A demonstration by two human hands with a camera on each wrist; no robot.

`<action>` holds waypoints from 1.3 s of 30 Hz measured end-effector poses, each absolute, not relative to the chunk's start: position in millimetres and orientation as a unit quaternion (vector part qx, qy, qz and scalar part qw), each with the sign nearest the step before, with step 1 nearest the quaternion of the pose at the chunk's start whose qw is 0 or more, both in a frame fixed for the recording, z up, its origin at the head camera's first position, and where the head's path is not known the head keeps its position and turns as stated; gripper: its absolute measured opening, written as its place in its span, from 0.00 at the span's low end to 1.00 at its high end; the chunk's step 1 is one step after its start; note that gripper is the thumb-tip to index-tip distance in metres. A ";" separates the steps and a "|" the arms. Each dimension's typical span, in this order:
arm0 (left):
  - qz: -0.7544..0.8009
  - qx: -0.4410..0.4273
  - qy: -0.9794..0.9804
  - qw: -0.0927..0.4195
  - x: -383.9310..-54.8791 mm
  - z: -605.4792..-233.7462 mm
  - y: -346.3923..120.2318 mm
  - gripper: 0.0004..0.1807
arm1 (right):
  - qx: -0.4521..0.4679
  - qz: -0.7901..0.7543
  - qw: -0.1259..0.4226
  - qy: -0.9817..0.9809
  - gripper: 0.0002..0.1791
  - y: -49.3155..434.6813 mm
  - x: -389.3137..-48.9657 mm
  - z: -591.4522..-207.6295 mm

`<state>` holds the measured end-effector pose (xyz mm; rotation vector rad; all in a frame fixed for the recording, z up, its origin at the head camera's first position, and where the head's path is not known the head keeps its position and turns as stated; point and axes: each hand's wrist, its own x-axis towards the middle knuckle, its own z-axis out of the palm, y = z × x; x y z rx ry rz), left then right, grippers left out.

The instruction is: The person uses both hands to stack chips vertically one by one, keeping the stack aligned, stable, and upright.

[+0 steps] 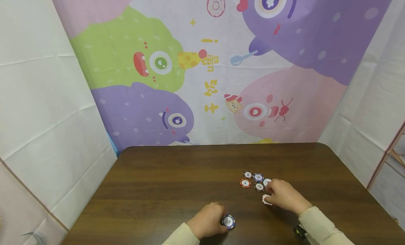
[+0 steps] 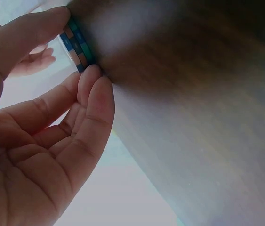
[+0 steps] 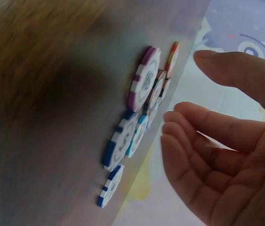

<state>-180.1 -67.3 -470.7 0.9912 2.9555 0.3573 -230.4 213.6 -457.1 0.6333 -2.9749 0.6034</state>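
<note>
My left hand [image 1: 207, 219] pinches a small stack of poker chips [image 1: 229, 221] low over the table's near middle, a blue-edged one on top. In the left wrist view, thumb and fingertips grip the stack [image 2: 77, 47] by its rim. My right hand [image 1: 287, 196] hovers by a pink-and-white poker chip [image 1: 266, 199] and partly covers a pale chip [image 1: 267, 182]. In the right wrist view, its thumb stands apart from the loosely bent fingers [image 3: 174, 150], with nothing between them. Beyond them lie a purple-edged chip [image 3: 145, 80] and a blue-edged chip [image 3: 121, 141].
Left of the right hand lie a red chip [image 1: 245, 183], a blue chip [image 1: 258, 177] and two dark-edged chips [image 1: 248, 174], close together on the brown table [image 1: 152, 188]. A cartoon-printed cloth [image 1: 202, 129] hangs behind the far edge. A dark object [image 1: 299, 232] sits beneath the right sleeve.
</note>
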 end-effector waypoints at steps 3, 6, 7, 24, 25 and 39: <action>0.114 0.316 0.942 0.002 -180.2 -471.1 -67.2 0.15 | 0.202 0.188 0.009 -0.961 0.18 216.0 -233.0 -460.5; 0.115 0.316 0.942 0.004 -180.6 -471.1 -67.2 0.15 | 0.202 0.179 0.007 -0.963 0.21 217.3 -234.4 -463.4; 0.114 0.316 0.942 0.004 -180.7 -471.1 -67.2 0.15 | 0.203 0.175 0.010 -0.963 0.22 217.6 -234.6 -464.3; 0.110 0.323 0.940 0.001 -181.0 -471.6 -66.8 0.15 | 0.224 0.151 0.030 -0.962 0.20 216.6 -233.3 -466.7; 0.110 0.322 0.940 0.002 -181.0 -471.5 -66.8 0.14 | 0.226 0.151 0.030 -0.962 0.20 216.3 -232.8 -466.0; 0.106 0.326 0.939 -0.008 -180.2 -469.8 -67.3 0.15 | 0.208 0.161 0.011 -0.965 0.20 215.0 -233.9 -466.6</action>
